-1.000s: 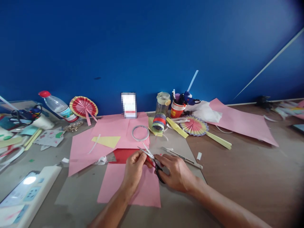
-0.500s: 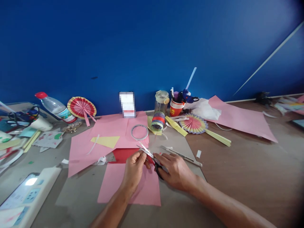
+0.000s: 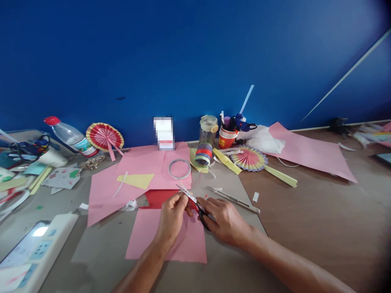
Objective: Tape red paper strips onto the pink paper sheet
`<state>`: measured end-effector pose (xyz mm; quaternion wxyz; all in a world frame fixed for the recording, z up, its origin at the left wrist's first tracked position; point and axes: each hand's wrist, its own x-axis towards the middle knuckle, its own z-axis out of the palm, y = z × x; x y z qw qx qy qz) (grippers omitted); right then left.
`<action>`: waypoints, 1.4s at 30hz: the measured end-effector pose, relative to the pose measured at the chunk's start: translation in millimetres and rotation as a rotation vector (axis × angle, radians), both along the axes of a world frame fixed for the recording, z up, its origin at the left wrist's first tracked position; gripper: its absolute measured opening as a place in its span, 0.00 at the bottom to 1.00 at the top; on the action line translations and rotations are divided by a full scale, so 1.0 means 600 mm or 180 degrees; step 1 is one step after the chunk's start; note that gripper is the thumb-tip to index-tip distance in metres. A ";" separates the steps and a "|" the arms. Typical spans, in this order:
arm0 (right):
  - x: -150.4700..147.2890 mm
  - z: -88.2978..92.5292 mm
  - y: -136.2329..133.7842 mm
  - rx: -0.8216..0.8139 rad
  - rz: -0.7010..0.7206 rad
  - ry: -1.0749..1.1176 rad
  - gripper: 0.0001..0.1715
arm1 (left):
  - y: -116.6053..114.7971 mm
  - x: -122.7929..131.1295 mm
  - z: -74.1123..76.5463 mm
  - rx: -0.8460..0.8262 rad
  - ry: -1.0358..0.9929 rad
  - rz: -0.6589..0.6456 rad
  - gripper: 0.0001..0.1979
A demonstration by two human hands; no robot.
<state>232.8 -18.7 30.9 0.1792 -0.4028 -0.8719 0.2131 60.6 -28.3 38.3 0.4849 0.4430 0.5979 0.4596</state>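
Note:
My right hand (image 3: 224, 217) is closed on the dark handles of a pair of scissors (image 3: 193, 198), whose silver blades point up and left, slightly parted. Thumb and fingertips pinched, my left hand (image 3: 172, 217) sits right beside the blades; whatever lies between its fingers is too small or hidden to make out. Under both hands lies a pink paper sheet (image 3: 143, 240), and a red paper piece (image 3: 157, 198) shows just behind the left hand. A roll of clear tape (image 3: 179, 169) rests on larger pink sheets (image 3: 106, 195) beyond the fingertips.
A utility knife (image 3: 235, 199) lies right of the hands. Behind stand a clear jar (image 3: 208, 132), a red paper cup (image 3: 226, 139) of tools, and a lit phone (image 3: 164, 133). Paper fans (image 3: 249, 158) lie right and left. A power strip (image 3: 51, 244) occupies the front left.
Both hands and the scissors stay nearly in place; the blades appear slightly shifted. The view has moved a little, and nothing else visibly differs.

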 end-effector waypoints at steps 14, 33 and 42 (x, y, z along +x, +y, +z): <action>0.071 -0.004 0.065 -0.0087 -0.1424 0.0023 0.22 | 0.011 -0.006 -0.029 -0.0152 -0.1042 0.0307 0.13; 0.039 0.034 0.025 -0.3454 0.0550 0.1963 0.36 | 0.030 -0.022 -0.017 0.0300 -0.2189 0.0975 0.14; 0.050 0.008 0.045 -0.0784 -0.0968 0.0696 0.20 | 0.026 -0.023 -0.019 0.0214 -0.2258 0.0837 0.10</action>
